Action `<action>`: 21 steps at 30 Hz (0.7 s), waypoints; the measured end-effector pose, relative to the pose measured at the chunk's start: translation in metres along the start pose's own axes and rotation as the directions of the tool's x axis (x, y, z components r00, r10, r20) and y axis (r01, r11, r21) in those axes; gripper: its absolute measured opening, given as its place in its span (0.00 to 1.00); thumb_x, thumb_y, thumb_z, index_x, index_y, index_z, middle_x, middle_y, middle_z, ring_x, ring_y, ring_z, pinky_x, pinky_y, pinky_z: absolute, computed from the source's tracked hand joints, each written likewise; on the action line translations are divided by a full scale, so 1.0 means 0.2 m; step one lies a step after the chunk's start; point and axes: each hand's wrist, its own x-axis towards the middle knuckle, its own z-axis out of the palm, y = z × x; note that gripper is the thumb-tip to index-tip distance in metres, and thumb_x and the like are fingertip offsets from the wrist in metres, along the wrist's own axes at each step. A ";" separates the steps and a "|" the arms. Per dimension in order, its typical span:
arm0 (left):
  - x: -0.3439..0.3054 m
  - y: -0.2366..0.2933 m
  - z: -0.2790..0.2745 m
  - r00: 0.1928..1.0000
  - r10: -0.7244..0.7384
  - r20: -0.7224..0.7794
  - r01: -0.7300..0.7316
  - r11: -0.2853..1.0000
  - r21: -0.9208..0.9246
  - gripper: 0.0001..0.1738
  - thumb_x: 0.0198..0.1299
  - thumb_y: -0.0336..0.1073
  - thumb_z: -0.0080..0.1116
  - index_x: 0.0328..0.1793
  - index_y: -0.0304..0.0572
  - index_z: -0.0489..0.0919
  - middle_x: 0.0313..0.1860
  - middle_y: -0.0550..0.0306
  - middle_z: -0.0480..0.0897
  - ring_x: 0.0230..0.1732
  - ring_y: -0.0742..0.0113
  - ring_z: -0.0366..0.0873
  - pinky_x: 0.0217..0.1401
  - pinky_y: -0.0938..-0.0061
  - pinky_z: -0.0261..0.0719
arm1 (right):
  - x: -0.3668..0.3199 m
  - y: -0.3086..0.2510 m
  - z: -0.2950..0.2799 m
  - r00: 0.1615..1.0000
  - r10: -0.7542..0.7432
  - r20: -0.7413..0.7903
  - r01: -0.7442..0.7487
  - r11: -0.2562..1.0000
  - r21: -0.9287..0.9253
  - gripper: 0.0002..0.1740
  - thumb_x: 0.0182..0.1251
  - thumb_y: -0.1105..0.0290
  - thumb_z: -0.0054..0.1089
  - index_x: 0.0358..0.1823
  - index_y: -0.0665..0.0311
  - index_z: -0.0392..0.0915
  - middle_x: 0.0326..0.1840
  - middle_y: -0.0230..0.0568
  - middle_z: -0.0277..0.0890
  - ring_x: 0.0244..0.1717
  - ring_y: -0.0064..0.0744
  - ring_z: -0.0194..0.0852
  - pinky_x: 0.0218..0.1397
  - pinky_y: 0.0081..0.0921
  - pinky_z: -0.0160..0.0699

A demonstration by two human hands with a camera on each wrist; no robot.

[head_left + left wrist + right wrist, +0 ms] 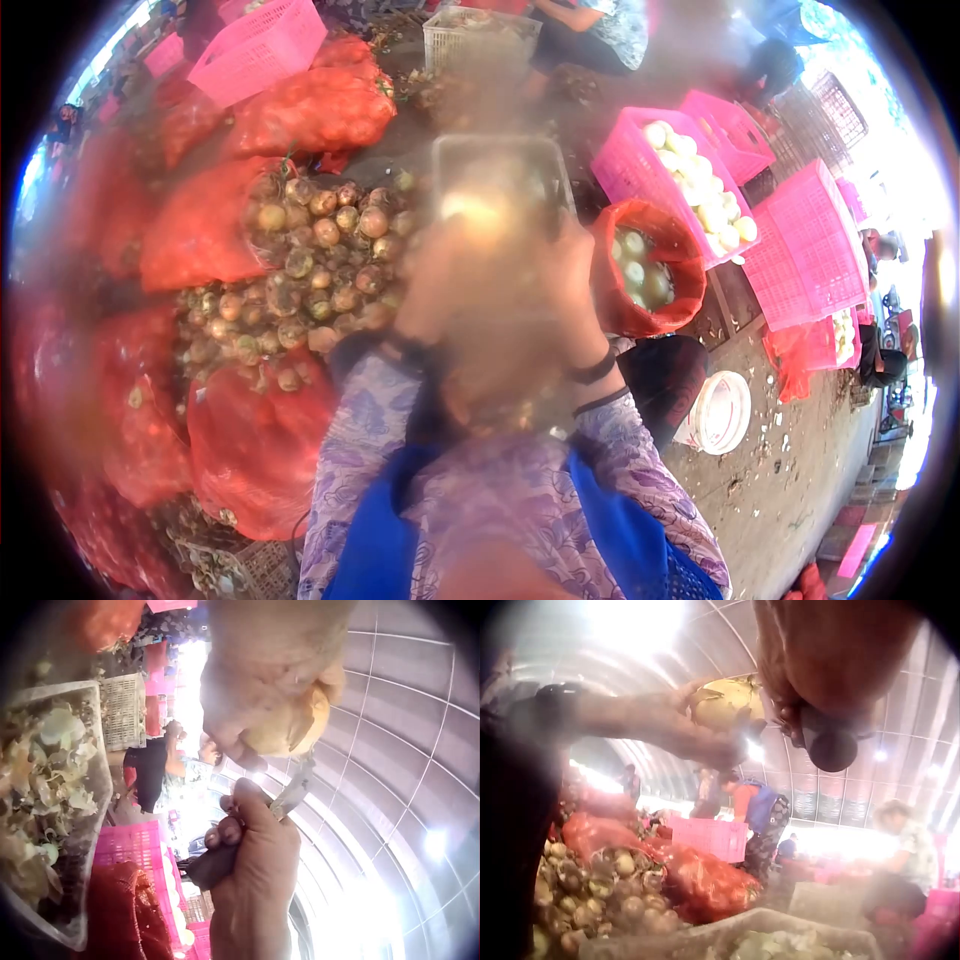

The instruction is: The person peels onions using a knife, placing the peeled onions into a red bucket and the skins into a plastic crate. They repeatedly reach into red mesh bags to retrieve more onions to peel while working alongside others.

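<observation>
Mid head view, left hand point(440, 290) and right hand point(572, 280) look blurry. Left wrist view, up top: left hand grips an onion point(289, 731); below, right hand grips a knife point(292, 796), its blade up at the onion. Right wrist view: onion left of knife.

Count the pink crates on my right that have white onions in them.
2. One is right by the red-lined tub; the other is farther right, beside another pink crate. Others may be hidden.
</observation>
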 end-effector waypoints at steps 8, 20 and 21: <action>0.07 -0.04 -0.18 0.992 0.114 0.060 -0.126 0.955 0.268 0.31 0.72 0.51 0.58 0.73 0.39 0.72 0.66 0.54 0.79 0.66 0.58 0.75 0.72 0.62 0.72 | 0.00 0.39 0.10 0.925 -0.376 0.045 0.377 0.902 -0.212 0.15 0.69 0.72 0.59 0.56 0.65 0.79 0.42 0.46 0.85 0.36 0.32 0.84 0.38 0.32 0.80; 0.09 -0.04 -0.13 0.938 0.334 0.096 -0.332 0.779 0.533 0.31 0.64 0.42 0.69 0.68 0.35 0.73 0.56 0.55 0.82 0.56 0.64 0.80 0.62 0.68 0.78 | -0.09 0.63 0.12 0.934 -0.339 0.109 0.356 0.896 -0.264 0.15 0.71 0.70 0.57 0.56 0.65 0.79 0.41 0.46 0.85 0.36 0.35 0.84 0.38 0.33 0.81; 0.11 -0.05 -0.15 0.914 0.382 0.137 -0.386 0.713 0.585 0.31 0.61 0.39 0.71 0.67 0.34 0.73 0.55 0.54 0.82 0.55 0.65 0.80 0.60 0.69 0.79 | -0.10 0.64 0.11 0.935 -0.337 0.109 0.354 0.897 -0.266 0.15 0.71 0.70 0.57 0.56 0.65 0.79 0.41 0.46 0.85 0.36 0.35 0.84 0.38 0.33 0.81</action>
